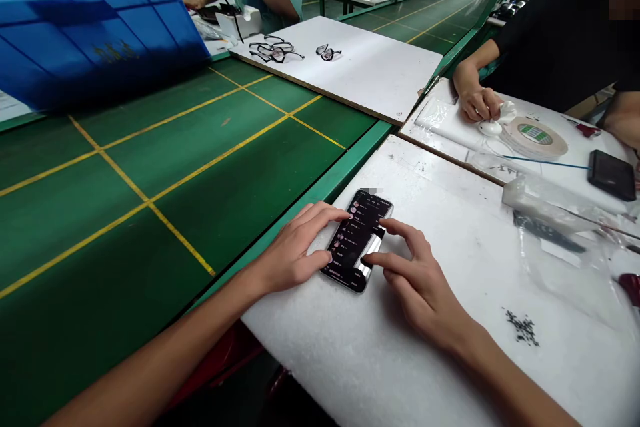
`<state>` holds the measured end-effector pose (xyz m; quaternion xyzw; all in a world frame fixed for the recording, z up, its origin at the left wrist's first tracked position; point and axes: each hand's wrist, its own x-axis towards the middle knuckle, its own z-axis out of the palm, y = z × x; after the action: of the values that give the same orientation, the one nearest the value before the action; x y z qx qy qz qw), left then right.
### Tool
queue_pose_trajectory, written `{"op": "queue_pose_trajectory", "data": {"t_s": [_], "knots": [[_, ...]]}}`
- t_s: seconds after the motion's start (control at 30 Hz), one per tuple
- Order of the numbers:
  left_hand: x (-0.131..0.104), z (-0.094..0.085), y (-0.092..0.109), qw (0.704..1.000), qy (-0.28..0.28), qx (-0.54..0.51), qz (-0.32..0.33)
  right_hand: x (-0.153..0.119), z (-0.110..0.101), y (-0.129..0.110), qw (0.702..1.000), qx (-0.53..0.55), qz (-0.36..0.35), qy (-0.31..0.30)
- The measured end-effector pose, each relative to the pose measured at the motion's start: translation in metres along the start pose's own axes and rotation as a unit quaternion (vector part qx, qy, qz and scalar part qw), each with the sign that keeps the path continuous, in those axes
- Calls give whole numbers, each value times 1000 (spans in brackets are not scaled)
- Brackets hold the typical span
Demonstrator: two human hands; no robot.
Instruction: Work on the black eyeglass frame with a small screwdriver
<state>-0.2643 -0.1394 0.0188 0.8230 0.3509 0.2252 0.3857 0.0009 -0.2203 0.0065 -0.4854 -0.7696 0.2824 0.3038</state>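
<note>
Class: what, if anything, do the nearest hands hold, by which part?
Phone: left hand and right hand at its long sides; whether they grip it cannot be told.

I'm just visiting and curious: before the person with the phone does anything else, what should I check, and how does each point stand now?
1. Phone within the edge of the white board: ok.
2. Left hand at the phone's left side, fingers spread: ok.
3. Right hand at its right side, fingers spread: ok.
4. Small black pieces apart from the phone: ok.
5. Co-worker's hand away from the phone: ok.
6. Screen text readable: cannot tell, too small.
</note>
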Motion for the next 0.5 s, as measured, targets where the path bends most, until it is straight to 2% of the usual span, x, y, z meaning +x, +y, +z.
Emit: {"op": "queue_pose_trajectory", "data": {"t_s": [0.23,0.37,0.5], "knots": [[-1,4,-1,999,9,41,7,2,2,3,994,58,46,74],[0,5,0,999,13,48,8,2,2,4,994,59,44,78],[0,3,-1,1000,8,13,2,1,1,3,997,43,35,59]]}}
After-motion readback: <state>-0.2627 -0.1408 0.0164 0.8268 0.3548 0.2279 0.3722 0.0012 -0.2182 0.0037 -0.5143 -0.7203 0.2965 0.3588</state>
